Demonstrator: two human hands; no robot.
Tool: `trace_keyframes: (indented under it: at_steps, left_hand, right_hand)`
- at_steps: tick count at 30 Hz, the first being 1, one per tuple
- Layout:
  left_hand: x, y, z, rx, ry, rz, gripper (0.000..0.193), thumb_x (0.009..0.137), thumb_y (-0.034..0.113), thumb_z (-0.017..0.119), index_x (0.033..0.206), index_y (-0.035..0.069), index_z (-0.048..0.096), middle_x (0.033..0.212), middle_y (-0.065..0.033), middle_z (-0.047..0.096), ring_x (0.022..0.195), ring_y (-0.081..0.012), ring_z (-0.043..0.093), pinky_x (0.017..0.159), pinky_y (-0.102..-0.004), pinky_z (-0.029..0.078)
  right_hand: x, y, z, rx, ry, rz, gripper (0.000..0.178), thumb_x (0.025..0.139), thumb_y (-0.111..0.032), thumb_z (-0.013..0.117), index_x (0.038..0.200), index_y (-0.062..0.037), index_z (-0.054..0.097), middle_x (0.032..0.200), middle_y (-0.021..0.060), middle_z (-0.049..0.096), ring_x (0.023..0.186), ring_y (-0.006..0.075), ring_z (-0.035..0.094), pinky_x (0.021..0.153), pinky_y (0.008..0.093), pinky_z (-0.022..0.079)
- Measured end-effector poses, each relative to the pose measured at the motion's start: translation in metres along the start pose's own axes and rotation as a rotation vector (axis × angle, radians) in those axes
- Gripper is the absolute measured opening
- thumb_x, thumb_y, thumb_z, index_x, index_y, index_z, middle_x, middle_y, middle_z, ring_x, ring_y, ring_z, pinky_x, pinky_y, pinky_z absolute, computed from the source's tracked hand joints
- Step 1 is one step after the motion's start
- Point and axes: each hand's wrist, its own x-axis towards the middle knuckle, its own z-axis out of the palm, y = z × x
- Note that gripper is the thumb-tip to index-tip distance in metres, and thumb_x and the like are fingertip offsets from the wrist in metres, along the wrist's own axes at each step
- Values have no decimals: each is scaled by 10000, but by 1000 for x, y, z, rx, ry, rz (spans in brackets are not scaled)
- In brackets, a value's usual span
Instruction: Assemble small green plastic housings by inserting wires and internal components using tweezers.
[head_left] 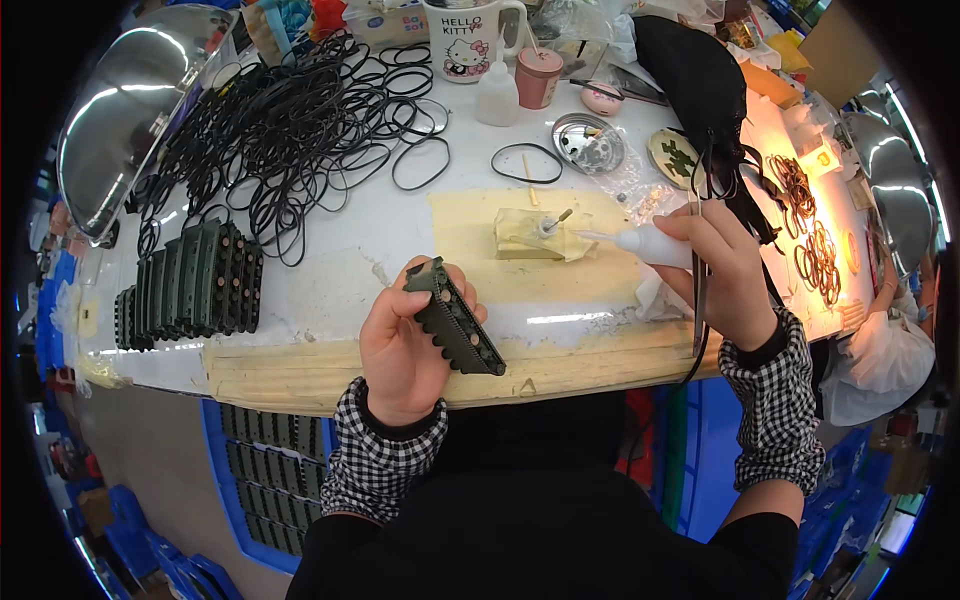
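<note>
My left hand (pixel 400 345) is closed around a dark green plastic tank-track piece (pixel 458 322), toothed along its edge, with copper-coloured round spots on its side. It is held tilted above the table's front edge. My right hand (pixel 728 268) grips a white squeeze bottle (pixel 655 245) whose thin nozzle points left. Long metal tweezers (pixel 699 310) also hang from that hand, pointing down. Left of the nozzle sits a block wrapped in yellowish tape (pixel 515 238), with a small upright pin and a whitish blob on it. A row of similar green track pieces (pixel 200 280) stands at the left.
A heap of black rubber bands (pixel 270 130) covers the back left. Behind are a white mug (pixel 465 45), a pink cup (pixel 538 78) and a round metal dish (pixel 588 143). A black pouch (pixel 695 80) lies back right. Below the table, a blue tray (pixel 235 490) holds green pieces.
</note>
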Motion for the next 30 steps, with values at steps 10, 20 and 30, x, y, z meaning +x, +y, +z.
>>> trace_keyframes:
  at_steps: [10, 20, 30]
  left_hand:
    - [-1, 0, -1, 15, -8, 9, 75, 807, 139, 456, 817, 76, 417, 836, -105, 514, 793, -199, 483, 752, -358, 405]
    - [-3, -2, 9, 72, 75, 32, 114, 797, 158, 472, 838, 80, 398, 811, -52, 390, 739, -169, 364, 696, -319, 343]
    - [-1, 0, -1, -8, 1, 9, 84, 796, 135, 453, 822, 76, 401, 838, -115, 505, 800, -211, 480, 756, -361, 405]
  right_hand:
    - [18, -8, -5, -242, -20, -162, 421, 598, -34, 732, 994, -31, 591, 847, 92, 541, 809, 271, 567, 670, 364, 483]
    - [30, -16, -16, -344, -82, -222, 378, 624, -48, 698, 981, -47, 574, 830, 68, 516, 810, 236, 552, 648, 347, 463]
    - [24, -13, -15, -282, -49, -171, 377, 627, -55, 718, 986, -33, 603, 818, 73, 527, 817, 255, 555, 668, 349, 470]
